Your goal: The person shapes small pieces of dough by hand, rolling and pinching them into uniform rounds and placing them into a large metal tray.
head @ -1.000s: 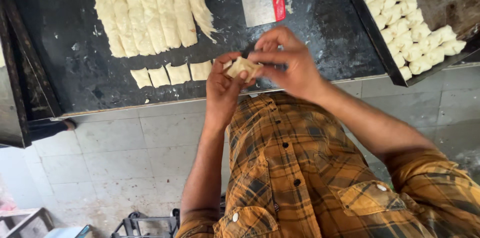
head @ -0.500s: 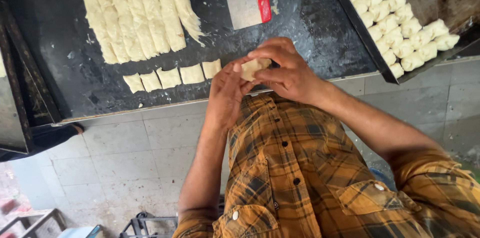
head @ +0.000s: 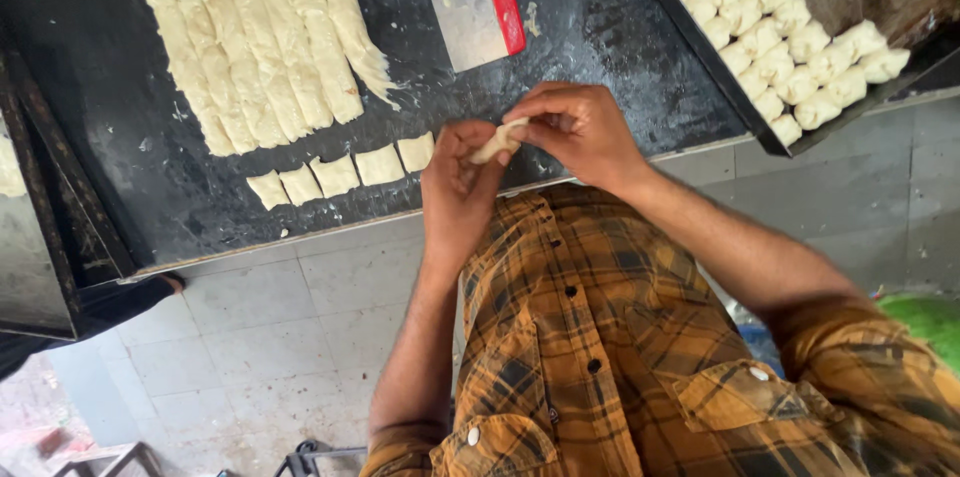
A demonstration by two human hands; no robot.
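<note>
Both hands pinch one small pale dough piece (head: 499,141) just above the near edge of a black work surface (head: 600,47). My left hand (head: 458,187) cups it from below, and my right hand (head: 580,132) folds over it from the right. A row of several cut dough squares (head: 340,174) lies on the surface just left of my left hand. Behind them lie long strips of layered dough (head: 255,47).
A metal scraper with a red handle (head: 478,2) rests on the surface beyond my hands. At the upper right, a dark tray (head: 700,47) carries rows of shaped dough pieces (head: 790,47). Grey floor tiles (head: 300,337) show below the counter edge.
The dough piece has been turned and folded between the fingers, looking narrower now. The hands stay at the counter's near edge while the view has shifted slightly.
</note>
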